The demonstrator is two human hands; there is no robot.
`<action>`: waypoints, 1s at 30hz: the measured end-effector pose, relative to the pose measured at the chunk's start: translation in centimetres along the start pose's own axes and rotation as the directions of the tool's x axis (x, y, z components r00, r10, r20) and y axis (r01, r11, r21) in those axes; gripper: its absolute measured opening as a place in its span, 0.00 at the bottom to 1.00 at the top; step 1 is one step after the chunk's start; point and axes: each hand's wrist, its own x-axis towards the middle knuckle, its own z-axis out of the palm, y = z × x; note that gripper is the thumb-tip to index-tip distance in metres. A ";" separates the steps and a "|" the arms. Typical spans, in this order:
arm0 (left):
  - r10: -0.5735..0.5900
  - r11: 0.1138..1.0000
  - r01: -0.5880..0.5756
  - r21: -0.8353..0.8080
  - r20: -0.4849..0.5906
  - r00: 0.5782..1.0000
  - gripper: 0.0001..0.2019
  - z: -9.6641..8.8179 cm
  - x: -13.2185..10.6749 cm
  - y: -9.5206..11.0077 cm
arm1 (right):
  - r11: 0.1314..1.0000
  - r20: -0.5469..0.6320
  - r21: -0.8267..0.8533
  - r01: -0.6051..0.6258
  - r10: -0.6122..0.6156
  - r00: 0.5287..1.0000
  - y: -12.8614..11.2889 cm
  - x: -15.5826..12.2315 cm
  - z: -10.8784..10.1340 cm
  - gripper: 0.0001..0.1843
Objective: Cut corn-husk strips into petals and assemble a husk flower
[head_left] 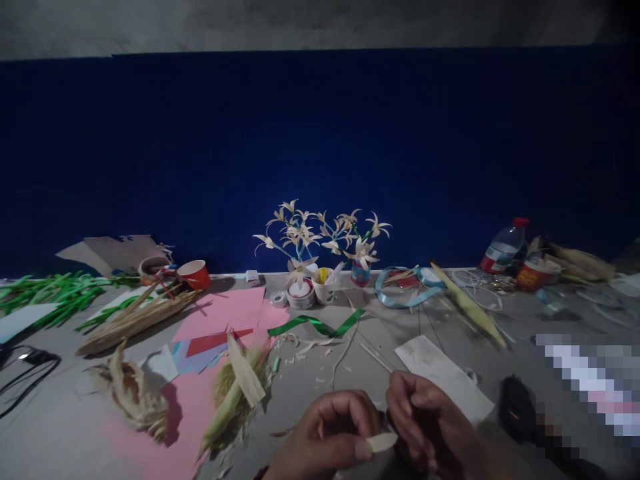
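Note:
Low in the frame, my left hand (330, 427) pinches a small pale strip of corn husk (381, 441) between thumb and fingers. My right hand (425, 417) is closed right beside it, fingers curled and touching the same small piece; what else it grips is hidden. Both hands hover just above the grey table (65, 427). A corn cob with loose husk (239, 393) lies on pink paper (235, 310) to the left of my hands. A white paper sheet (443, 373) lies just beyond my right hand.
Husk flowers (320, 233) stand in small cups at the back by a blue wall. Green ribbon (320, 325), blue ribbon (400, 293), green leaves (55, 293), sticks (135, 317), a red cup (196, 273), a water bottle (504, 247) and another cob (467, 303) lie around.

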 end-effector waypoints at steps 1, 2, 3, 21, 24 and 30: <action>0.001 1.000 -0.001 0.016 -0.003 1.000 0.11 -0.2 0.0 0.0 | 1.000 -0.019 -0.025 -0.004 0.003 1.000 -0.1 -0.1 0.2 0.11; 0.001 0.999 -0.001 0.037 -0.006 1.000 0.10 -0.3 -0.1 0.0 | 0.998 -0.041 -0.067 -0.012 0.010 0.999 -0.2 -0.3 0.5 0.09; 0.001 0.998 -0.001 0.062 -0.011 1.000 0.10 -0.5 -0.2 0.0 | 0.992 -0.059 -0.124 -0.025 0.018 0.998 -0.3 -0.5 0.9 0.08; 0.299 0.682 -0.191 0.706 -0.030 0.954 0.10 -3.7 -1.8 0.8 | 0.854 -0.186 -0.517 -0.054 -0.050 0.981 0.3 0.0 -0.5 0.18; 0.384 0.248 -0.059 0.967 -0.042 0.922 0.07 -5.8 -2.4 2.7 | 0.665 -0.182 -0.745 -0.052 -0.127 0.975 1.7 0.4 -1.4 0.19; 0.399 -0.244 0.189 0.951 -0.079 0.913 0.08 -9.3 -0.5 5.7 | 0.207 -0.084 -0.977 -0.044 -0.186 0.979 3.2 0.4 -1.7 0.11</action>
